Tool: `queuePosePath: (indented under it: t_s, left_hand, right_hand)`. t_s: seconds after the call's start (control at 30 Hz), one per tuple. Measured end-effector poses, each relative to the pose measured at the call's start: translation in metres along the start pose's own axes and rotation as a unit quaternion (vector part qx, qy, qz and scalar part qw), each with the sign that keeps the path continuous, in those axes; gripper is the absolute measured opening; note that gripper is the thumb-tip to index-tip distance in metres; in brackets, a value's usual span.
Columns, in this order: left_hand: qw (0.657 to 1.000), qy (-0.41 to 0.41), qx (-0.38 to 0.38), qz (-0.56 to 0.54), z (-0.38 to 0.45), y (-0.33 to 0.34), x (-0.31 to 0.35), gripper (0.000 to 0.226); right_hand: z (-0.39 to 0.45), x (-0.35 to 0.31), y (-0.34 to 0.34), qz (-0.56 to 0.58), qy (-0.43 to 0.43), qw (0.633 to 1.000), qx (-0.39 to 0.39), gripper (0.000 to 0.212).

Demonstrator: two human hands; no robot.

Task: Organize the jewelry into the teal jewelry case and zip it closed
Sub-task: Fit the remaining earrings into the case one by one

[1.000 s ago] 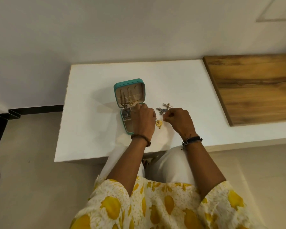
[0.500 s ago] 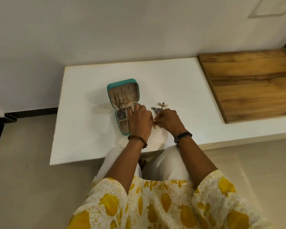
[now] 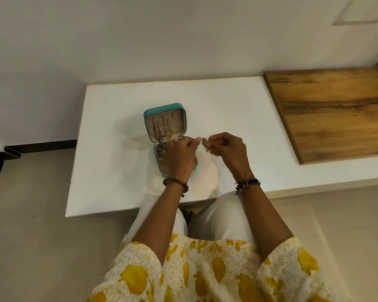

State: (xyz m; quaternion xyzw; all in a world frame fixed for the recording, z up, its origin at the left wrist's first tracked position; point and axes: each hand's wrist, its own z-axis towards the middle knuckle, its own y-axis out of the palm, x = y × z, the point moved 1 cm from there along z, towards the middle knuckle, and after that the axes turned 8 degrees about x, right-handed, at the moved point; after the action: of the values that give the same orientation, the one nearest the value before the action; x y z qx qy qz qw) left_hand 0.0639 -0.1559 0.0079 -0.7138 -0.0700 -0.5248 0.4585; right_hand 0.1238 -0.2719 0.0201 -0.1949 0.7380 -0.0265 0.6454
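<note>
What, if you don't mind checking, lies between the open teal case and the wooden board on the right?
In the head view, between the teal case and the wooden board, the right hand pinches a gold jewelry piece above the white table; beyond it, bare tabletop.

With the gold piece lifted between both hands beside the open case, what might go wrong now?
1. The small gold jewelry piece hangs between the left hand and right hand, above the white table; a loose grip may drop it.
2. The left hand covers the open teal jewelry case, so it could catch the gold pendants hanging in the lid.
</note>
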Motion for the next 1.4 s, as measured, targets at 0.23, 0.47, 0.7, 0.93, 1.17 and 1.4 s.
queuePosePath:
  t_s: [0.23, 0.47, 0.7, 0.93, 1.17, 1.4]
  left_hand:
    - [0.965, -0.093, -0.027, -0.242, 0.000, -0.007, 0.006, 0.015]
    - [0.899, -0.170, -0.040, -0.401, -0.001, -0.004, 0.014, 0.012]
    - [0.774, -0.218, -0.165, -0.571, 0.004, 0.007, 0.025, 0.045]
    - [0.699, -0.278, -0.188, -0.631, 0.002, 0.013, 0.024, 0.026]
    - [0.765, -0.255, -0.194, -0.558, 0.005, 0.018, 0.023, 0.026]
    - [0.769, -0.238, -0.186, -0.564, 0.008, 0.019, 0.018, 0.024]
  right_hand:
    - [-0.004, -0.009, 0.008, -0.028, -0.071, 0.997, 0.003, 0.010]
    - [-0.016, -0.020, 0.012, -0.010, -0.144, 0.989, 0.032, 0.012]
    - [-0.020, -0.019, -0.001, 0.057, -0.125, 0.989, 0.047, 0.023]
    - [-0.007, -0.007, -0.016, 0.074, -0.056, 0.992, 0.086, 0.019]
    - [0.011, 0.023, -0.031, -0.073, 0.006, 0.989, 0.131, 0.020]
    - [0.022, 0.028, -0.028, -0.196, 0.008, 0.976, 0.098, 0.021]
